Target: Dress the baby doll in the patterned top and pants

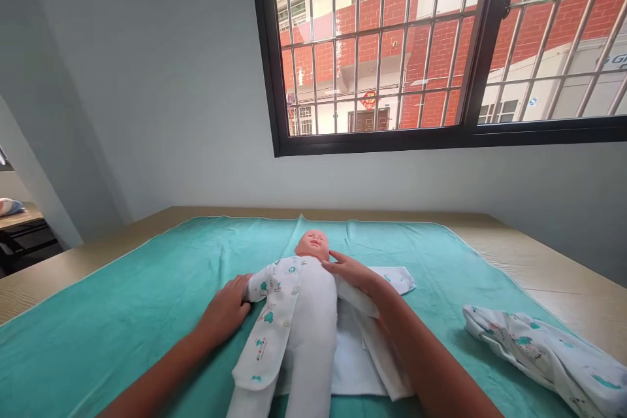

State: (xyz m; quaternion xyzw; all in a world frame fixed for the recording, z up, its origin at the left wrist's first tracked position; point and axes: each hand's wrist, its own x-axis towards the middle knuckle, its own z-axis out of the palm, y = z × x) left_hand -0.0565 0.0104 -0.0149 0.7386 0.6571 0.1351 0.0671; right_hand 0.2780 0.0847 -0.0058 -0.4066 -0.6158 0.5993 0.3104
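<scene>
Dressing, apparently: the baby doll [316, 304] is lying on teal cloth [151, 307], half in the printed shirt [267, 333]. The left hand [226, 308] is cupping one cuff [251, 289], grip unclear; the right hand [351, 272], open, seemingly empty, is resting by the head [312, 245]. The other arm [356, 298] is probably needing its sleeve.

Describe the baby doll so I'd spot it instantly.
Below the barred window, a teal cloth lies on the table. On it, between the left hand and the right hand, lies the baby doll, the only item there with a pink head.
</scene>
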